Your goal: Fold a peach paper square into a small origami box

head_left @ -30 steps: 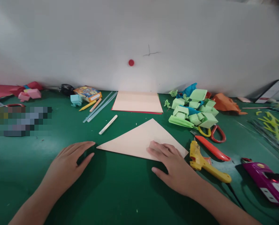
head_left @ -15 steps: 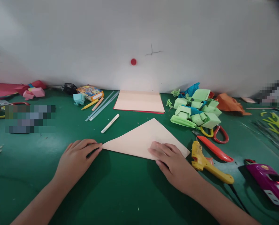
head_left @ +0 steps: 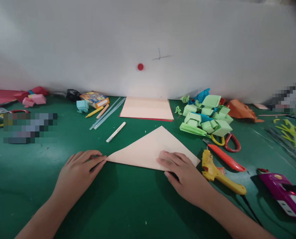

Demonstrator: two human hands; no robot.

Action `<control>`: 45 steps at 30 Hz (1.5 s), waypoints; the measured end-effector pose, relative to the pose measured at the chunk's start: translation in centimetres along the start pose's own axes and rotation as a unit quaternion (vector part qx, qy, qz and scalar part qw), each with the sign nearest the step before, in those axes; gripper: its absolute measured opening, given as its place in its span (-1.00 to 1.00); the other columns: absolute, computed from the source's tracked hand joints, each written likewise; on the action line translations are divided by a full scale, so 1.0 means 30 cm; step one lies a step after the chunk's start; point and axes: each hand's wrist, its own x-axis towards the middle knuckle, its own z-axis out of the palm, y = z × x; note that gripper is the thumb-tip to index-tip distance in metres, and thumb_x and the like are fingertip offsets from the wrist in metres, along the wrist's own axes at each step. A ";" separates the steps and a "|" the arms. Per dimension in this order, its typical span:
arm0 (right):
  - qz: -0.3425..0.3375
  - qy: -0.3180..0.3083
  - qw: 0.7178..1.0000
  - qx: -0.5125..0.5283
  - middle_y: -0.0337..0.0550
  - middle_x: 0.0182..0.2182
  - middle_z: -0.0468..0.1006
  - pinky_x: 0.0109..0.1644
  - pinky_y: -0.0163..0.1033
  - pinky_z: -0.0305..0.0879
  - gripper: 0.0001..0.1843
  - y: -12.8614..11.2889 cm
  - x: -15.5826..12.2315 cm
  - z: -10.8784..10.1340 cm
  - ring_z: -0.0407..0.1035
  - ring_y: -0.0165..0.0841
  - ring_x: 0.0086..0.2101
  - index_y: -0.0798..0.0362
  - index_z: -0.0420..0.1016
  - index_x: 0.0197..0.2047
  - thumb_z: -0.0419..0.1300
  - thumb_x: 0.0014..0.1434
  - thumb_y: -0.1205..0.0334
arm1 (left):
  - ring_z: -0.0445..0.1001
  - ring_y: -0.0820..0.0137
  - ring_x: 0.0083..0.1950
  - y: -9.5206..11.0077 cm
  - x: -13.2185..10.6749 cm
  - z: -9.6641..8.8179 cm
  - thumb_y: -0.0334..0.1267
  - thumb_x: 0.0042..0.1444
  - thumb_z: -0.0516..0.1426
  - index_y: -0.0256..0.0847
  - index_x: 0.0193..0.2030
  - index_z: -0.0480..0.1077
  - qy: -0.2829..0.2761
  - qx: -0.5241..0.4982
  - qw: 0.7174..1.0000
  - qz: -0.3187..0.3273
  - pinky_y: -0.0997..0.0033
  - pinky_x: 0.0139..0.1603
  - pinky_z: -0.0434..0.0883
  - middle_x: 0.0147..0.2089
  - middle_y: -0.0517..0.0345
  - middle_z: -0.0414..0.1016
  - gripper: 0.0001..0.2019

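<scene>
A peach paper sheet folded into a triangle (head_left: 150,147) lies flat on the green table (head_left: 128,205). My left hand (head_left: 79,171) is at the triangle's left tip, where its fingers and thumb come together on the corner. My right hand (head_left: 185,174) lies palm down with its fingers stretched flat over the lower right part of the triangle, near the long folded edge.
A stack of peach and red paper (head_left: 146,109) lies by the wall. Green folded paper pieces (head_left: 206,119), scissors (head_left: 228,142), a red cutter (head_left: 224,157), a yellow glue gun (head_left: 218,174) and a purple tool (head_left: 284,196) are on the right. Glue sticks (head_left: 106,113) and a white pen (head_left: 115,132) lie at the back left.
My left hand has slid right from the bare table to the triangle's left tip and closed on it. My right hand has stayed pressed on the paper.
</scene>
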 end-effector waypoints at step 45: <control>-0.058 -0.032 0.984 0.166 -0.16 0.05 0.57 0.24 -0.03 0.29 -0.73 -0.030 0.021 -0.058 0.35 -0.22 0.10 -0.11 0.62 -0.11 0.06 0.46 0.17 | 0.53 0.11 0.13 -0.028 -0.058 -0.033 0.07 0.29 0.15 0.24 -0.06 0.63 -0.100 -0.093 0.989 0.059 0.07 0.07 0.55 0.12 0.21 0.60 -0.77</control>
